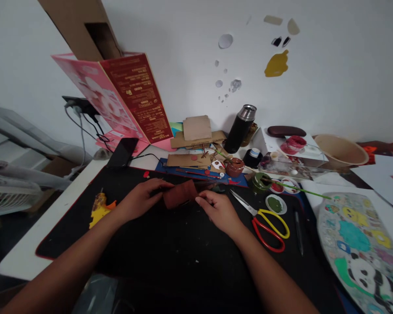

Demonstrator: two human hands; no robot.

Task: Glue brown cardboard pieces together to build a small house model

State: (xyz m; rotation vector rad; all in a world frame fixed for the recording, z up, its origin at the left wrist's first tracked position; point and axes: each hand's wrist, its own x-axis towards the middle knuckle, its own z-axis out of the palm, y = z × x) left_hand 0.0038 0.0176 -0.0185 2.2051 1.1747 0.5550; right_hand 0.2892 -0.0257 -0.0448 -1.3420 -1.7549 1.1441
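Note:
A reddish-brown folded piece, perhaps painted card, (180, 195) is held just above the black desk mat (157, 253). My left hand (144, 199) grips its left edge, with the thumb below and the fingers along the top. At its right edge, my right hand (220, 210) pinches the corner between thumb and finger. Right of that hand lie scissors (270, 229) with one yellow and one red handle, blades partly spread. A yellow and orange painted cut-out (98, 211) rests on the mat left of my left forearm.
Behind the hands stand a brown paint jar (235, 168), a green paint jar (260, 183) and a black thermos (239, 131). A phone (122, 152) leans at the back left. On the right are a pen (298, 232) and a painted board with a panda (363, 253).

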